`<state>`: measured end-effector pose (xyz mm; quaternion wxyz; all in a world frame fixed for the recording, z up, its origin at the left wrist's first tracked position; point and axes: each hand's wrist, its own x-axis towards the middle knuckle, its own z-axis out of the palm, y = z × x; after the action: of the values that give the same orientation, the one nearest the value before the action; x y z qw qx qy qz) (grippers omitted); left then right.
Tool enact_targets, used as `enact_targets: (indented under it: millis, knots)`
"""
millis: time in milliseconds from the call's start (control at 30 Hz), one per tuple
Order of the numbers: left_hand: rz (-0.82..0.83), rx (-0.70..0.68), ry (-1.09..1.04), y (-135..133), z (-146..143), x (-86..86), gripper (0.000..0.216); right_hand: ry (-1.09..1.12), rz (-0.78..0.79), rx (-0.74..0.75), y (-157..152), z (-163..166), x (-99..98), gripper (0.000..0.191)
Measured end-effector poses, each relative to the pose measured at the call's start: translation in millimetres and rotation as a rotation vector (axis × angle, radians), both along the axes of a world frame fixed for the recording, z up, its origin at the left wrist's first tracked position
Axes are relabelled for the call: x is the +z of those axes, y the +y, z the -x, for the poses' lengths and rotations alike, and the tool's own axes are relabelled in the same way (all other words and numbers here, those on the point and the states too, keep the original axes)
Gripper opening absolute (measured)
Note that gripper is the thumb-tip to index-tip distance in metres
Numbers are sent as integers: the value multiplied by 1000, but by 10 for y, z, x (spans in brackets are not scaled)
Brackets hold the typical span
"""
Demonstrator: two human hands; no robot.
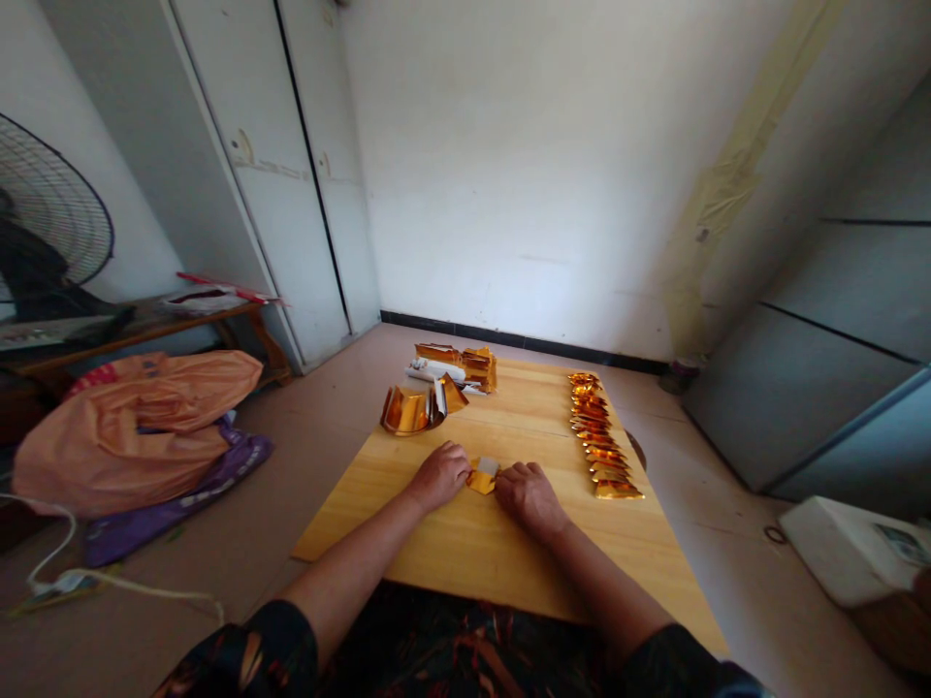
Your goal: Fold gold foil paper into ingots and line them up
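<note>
A small gold foil paper (484, 474) lies on the wooden table (465, 553), pinched between both my hands. My left hand (438, 475) is curled closed on its left edge. My right hand (529, 494) is closed on its right edge. The paper looks partly folded, with a pale underside showing.
A row of several folded gold pieces (603, 436) runs along the table's right side. A curved stack of gold sheets (407, 411) and gold packets (465, 366) sit at the far left. An orange bag (138, 417), a fan (50, 233) and a cabinet (276, 174) stand to the left.
</note>
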<state>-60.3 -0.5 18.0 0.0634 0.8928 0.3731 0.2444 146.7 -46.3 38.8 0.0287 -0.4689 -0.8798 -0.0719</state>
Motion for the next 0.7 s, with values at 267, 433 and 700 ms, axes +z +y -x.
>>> enact_targets:
  millis: [267, 433, 700]
  knots:
    - [2, -125, 107, -44, 106, 106, 25, -195, 32, 163, 105, 117, 150, 17]
    - [28, -125, 72, -48, 114, 106, 22, -258, 77, 236, 149, 185, 255, 19]
    - [10, -107, 69, -51, 95, 80, 17, -177, -82, 331, 162, 11, 63, 25]
